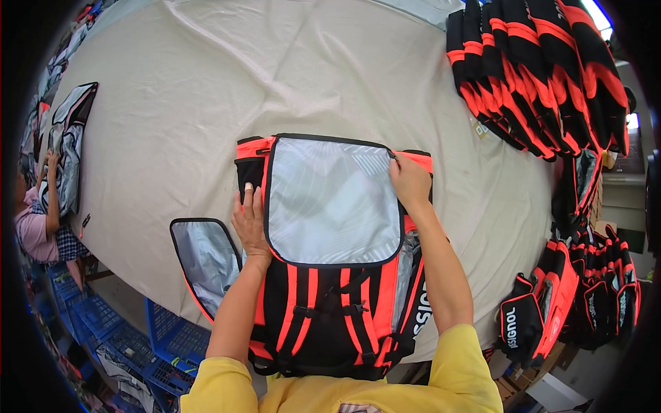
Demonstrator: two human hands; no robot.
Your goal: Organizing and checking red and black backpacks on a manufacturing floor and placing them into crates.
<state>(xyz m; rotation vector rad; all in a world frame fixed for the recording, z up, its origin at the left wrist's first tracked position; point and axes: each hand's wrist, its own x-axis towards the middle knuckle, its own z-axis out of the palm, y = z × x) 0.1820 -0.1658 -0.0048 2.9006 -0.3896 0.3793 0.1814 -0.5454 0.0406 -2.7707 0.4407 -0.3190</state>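
One black-and-orange backpack (pixel 330 275) lies mid-frame on the cloth-covered table (pixel 172 103), its long axis running from the bottom edge up toward the centre, silver flap (pixel 330 199) folded open on top. The left hand (pixel 249 224) rests flat against the flap's left edge with fingers together, while the right hand (pixel 410 182) pinches its upper right corner, so both are equally close. Upper right there's one stack of matching bags (pixel 537 76), more at right, and one loose silver panel (pixel 205 258) lower left.

The person wears a bright yellow short-sleeved shirt (pixel 344 392); both forearms are bare. A pale bandage (pixel 248 188) wraps one fingertip of the left hand (pixel 250 224).
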